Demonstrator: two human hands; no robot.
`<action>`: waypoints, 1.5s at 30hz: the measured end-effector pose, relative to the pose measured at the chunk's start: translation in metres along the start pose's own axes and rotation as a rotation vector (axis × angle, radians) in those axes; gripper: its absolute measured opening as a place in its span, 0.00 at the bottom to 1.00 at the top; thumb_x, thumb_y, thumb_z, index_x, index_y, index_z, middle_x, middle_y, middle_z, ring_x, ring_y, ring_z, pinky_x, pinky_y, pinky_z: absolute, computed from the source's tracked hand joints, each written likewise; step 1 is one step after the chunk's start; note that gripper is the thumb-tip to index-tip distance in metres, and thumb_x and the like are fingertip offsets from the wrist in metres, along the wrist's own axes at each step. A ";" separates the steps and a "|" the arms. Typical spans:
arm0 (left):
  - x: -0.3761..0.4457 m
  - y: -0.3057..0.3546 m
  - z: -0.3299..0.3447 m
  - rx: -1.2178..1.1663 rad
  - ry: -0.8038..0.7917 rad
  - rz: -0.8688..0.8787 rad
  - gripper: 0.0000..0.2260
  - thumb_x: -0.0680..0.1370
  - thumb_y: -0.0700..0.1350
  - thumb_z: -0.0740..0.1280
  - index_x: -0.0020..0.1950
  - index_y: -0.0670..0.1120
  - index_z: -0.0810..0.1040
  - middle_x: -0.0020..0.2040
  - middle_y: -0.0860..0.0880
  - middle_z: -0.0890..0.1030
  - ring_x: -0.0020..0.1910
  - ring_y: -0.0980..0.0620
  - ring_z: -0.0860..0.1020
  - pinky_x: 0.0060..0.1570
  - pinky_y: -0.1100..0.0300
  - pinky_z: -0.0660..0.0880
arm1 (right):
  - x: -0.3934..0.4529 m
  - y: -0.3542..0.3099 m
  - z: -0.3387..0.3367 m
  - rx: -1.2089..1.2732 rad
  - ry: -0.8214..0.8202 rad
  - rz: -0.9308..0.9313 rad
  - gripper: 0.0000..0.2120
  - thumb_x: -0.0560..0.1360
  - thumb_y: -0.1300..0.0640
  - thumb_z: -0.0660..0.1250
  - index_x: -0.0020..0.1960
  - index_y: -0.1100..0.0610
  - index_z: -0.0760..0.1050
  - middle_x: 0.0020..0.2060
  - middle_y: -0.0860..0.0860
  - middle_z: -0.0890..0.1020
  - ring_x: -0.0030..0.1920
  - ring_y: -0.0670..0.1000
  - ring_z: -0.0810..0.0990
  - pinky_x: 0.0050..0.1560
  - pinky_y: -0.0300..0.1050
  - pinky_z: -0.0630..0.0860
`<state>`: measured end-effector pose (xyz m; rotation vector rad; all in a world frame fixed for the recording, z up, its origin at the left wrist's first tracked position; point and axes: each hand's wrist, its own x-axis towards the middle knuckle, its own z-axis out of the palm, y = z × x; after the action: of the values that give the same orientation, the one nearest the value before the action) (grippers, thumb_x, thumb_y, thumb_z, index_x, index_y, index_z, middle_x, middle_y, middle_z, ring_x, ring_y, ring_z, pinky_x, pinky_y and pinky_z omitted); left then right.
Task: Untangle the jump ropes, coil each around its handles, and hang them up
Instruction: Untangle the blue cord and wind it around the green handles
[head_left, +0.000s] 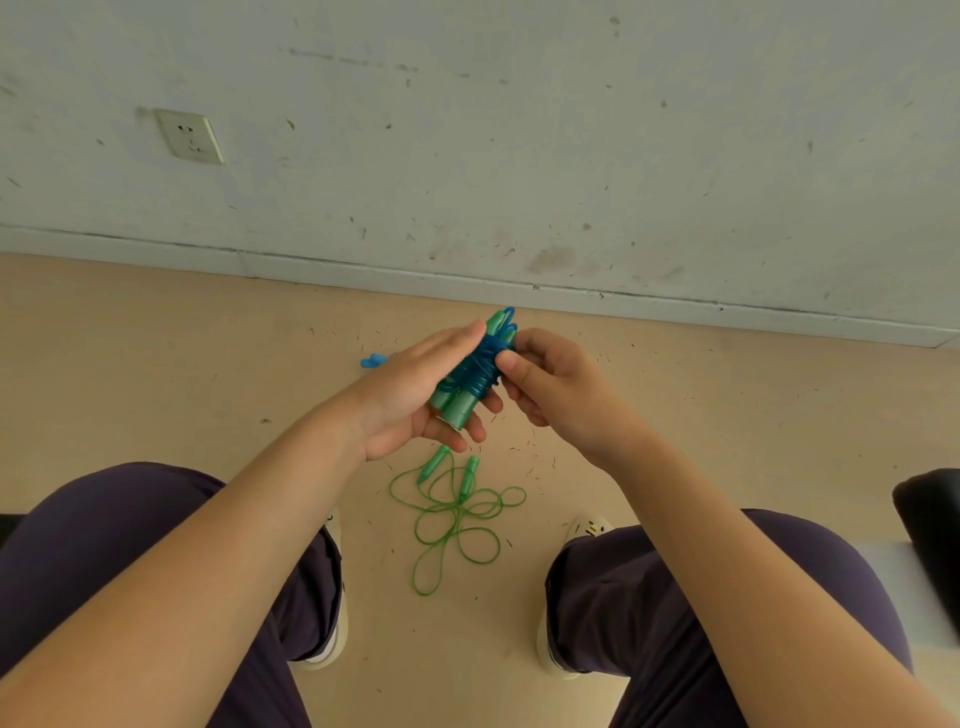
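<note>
My left hand (410, 395) cradles a pair of green handles (457, 402) side by side across its palm, fingers curled under them in a firm grip, thumb lying along the upper side. A blue rope (475, 364) is wound tightly around the middle of the handles, with a small loop poking out past their tips at 12 o'clock. My right hand (556, 387), at 3 o'clock of the bundle, pinches the blue coil between thumb and forefinger, the other fingers folded in behind.

Below the hands, at 6 o'clock, a green jump rope (457, 514) lies loose on the tan floor (156, 364), its cord spread in several overlapping loops and its two green handles close together at the top of the tangle. At 9 o'clock of the left hand, a small blue piece (373, 360) shows on the floor, mostly hidden behind the hand; I cannot tell what it is.

My knees in dark purple trousers (130, 561) frame the scene, pale shoes (587, 527) planted either side of the green rope. Beyond, a scuffed grey wall (519, 130) carries a white socket (191, 136) at 10 o'clock.
</note>
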<state>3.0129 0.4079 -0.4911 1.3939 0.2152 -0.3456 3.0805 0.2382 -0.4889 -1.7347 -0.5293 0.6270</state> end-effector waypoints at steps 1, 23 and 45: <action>0.000 -0.001 0.003 0.020 0.037 0.009 0.24 0.76 0.64 0.62 0.62 0.49 0.76 0.46 0.41 0.82 0.35 0.45 0.80 0.29 0.56 0.76 | -0.001 -0.001 0.000 -0.029 -0.001 -0.006 0.05 0.82 0.59 0.62 0.53 0.57 0.76 0.30 0.47 0.75 0.27 0.43 0.69 0.29 0.36 0.66; 0.011 -0.011 0.002 -0.002 0.261 0.075 0.14 0.80 0.53 0.67 0.57 0.44 0.80 0.35 0.47 0.82 0.25 0.51 0.74 0.26 0.60 0.69 | -0.003 -0.003 -0.006 0.218 0.117 -0.043 0.09 0.77 0.66 0.68 0.56 0.62 0.80 0.34 0.54 0.79 0.33 0.51 0.78 0.35 0.42 0.76; 0.010 -0.008 0.006 -0.080 0.017 -0.022 0.25 0.73 0.59 0.66 0.60 0.40 0.77 0.43 0.42 0.79 0.27 0.51 0.71 0.26 0.62 0.68 | 0.006 -0.003 -0.010 0.300 0.359 -0.029 0.14 0.75 0.62 0.71 0.57 0.61 0.71 0.37 0.58 0.85 0.26 0.52 0.75 0.29 0.43 0.72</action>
<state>3.0187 0.3998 -0.5008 1.3164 0.2564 -0.3399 3.0917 0.2359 -0.4846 -1.5053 -0.1959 0.3419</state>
